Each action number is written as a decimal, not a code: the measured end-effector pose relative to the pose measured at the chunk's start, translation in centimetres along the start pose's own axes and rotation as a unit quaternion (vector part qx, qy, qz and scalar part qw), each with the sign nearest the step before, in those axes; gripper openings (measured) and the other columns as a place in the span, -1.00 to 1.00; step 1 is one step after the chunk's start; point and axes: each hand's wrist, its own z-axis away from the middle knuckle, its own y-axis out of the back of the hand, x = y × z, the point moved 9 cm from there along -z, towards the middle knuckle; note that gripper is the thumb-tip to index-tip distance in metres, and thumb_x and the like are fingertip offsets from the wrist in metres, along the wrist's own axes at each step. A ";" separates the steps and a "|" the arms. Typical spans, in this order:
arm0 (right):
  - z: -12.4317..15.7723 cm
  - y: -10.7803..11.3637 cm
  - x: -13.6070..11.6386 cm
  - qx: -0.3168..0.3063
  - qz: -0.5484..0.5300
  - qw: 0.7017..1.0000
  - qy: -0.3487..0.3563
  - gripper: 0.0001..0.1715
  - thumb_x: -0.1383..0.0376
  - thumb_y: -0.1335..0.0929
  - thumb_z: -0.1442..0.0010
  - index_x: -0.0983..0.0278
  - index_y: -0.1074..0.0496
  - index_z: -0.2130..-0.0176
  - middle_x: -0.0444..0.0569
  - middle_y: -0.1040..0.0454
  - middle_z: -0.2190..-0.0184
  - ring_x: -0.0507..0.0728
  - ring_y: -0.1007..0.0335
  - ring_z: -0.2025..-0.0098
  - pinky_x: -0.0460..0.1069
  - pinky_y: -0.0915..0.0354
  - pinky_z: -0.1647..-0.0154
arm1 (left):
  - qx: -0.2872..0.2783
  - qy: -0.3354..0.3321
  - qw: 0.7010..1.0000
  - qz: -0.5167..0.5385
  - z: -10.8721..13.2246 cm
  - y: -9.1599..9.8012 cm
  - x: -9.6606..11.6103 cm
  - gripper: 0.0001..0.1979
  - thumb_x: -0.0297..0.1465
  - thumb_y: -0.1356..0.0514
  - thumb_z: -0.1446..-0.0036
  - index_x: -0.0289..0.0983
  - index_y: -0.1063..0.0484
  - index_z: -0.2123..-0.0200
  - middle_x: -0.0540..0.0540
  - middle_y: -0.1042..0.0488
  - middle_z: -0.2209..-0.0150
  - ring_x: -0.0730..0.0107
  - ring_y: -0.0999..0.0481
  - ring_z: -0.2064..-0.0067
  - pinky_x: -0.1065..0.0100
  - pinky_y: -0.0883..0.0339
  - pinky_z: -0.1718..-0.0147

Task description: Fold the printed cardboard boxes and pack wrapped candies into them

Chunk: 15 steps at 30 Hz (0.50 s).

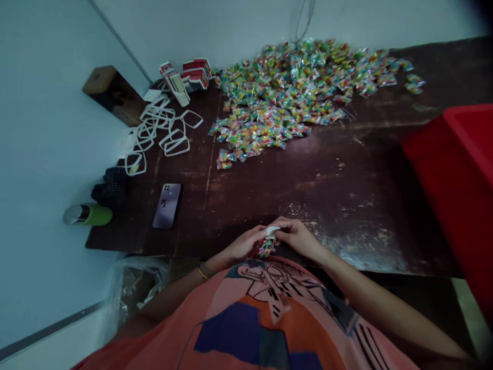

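A colourful packet [264, 248] is being pinched by the fingers of the left hand [243, 244] and right hand [299, 237], closed around it at the near edge of the table [346, 190]. Farther out, the tabletop is being shared by a phone [167, 205], white frames [156, 122] and a heap [292, 87] of similar packets, with a red bin [458, 180] at the right.
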 end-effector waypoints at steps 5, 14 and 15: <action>0.3 -1.1 -2.5 -0.006 0.102 0.991 0.085 -0.72 0.20 -0.32 -0.20 0.27 -0.59 0.35 -0.03 -0.45 0.33 0.06 -0.36 0.32 -0.05 -0.32 0.28 | 0.007 0.021 0.997 0.076 -0.6 0.5 -0.3 -0.62 -0.43 -0.13 0.05 -0.34 -0.35 0.09 -0.08 -0.50 0.38 0.32 -0.52 0.38 0.30 -0.35 0.31; -0.7 -1.4 -2.6 -0.013 0.152 0.984 0.091 -0.81 0.22 -0.40 -0.14 0.22 -0.60 0.26 -0.04 -0.50 0.35 0.08 -0.43 0.30 -0.01 -0.34 0.21 | -0.036 0.001 0.989 0.140 0.4 0.6 -0.8 -0.56 -0.44 -0.15 0.00 -0.38 -0.35 0.00 -0.20 -0.55 0.28 0.25 -0.55 0.29 0.27 -0.34 0.23; -0.7 -1.3 -2.8 -0.015 0.160 0.982 0.100 -0.82 0.24 -0.39 -0.15 0.23 -0.60 0.28 -0.04 -0.50 0.36 0.08 -0.43 0.31 -0.01 -0.34 0.22 | -0.037 -0.004 0.990 0.135 0.6 0.7 -0.9 -0.56 -0.44 -0.16 0.00 -0.39 -0.35 -0.01 -0.22 -0.55 0.27 0.23 -0.55 0.27 0.26 -0.33 0.21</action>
